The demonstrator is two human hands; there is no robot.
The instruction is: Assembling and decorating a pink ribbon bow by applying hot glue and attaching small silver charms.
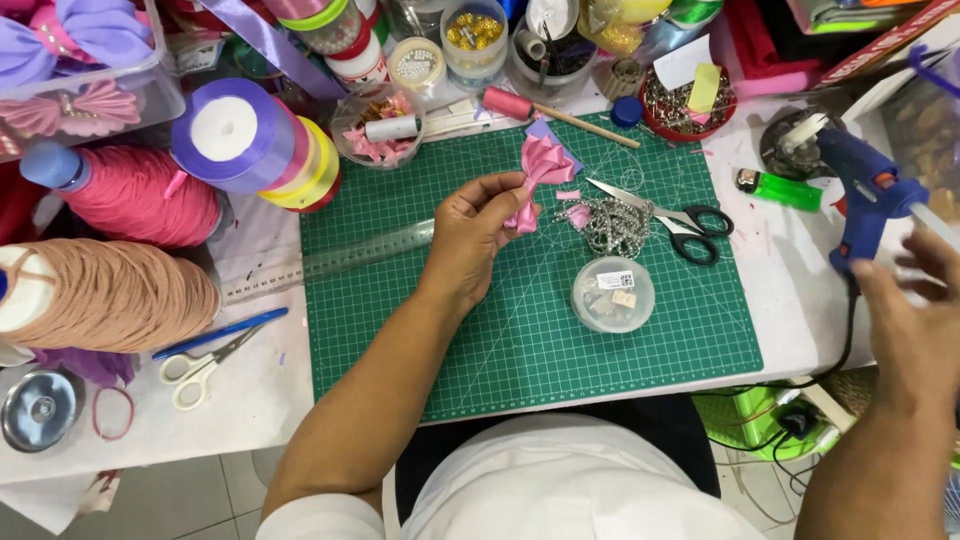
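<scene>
In the head view, my left hand [478, 228] sits at the centre of the frame over the green gridded cutting mat [520, 350], its fingers pinched together on the lower end of a folded pink satin ribbon piece [540, 175], which stands up above my fingertips toward the top of the mat. My right hand [915, 325] is blurred at the right edge of the frame, fingers spread apart and gripping nothing, just below the blue hot-glue gun [865, 195] resting on the white table [790, 290]. Right of the ribbon lie a heap of silver beaded chain [612, 228] and black-handled scissors [690, 225]; below them is 1 small round clear plastic tub [612, 295]. A clear plastic ruler [330, 262] crosses the mat's left edge. In the upper left sit stacked ribbon spools [250, 140]; a green lighter [780, 188] lies at upper right.
</scene>
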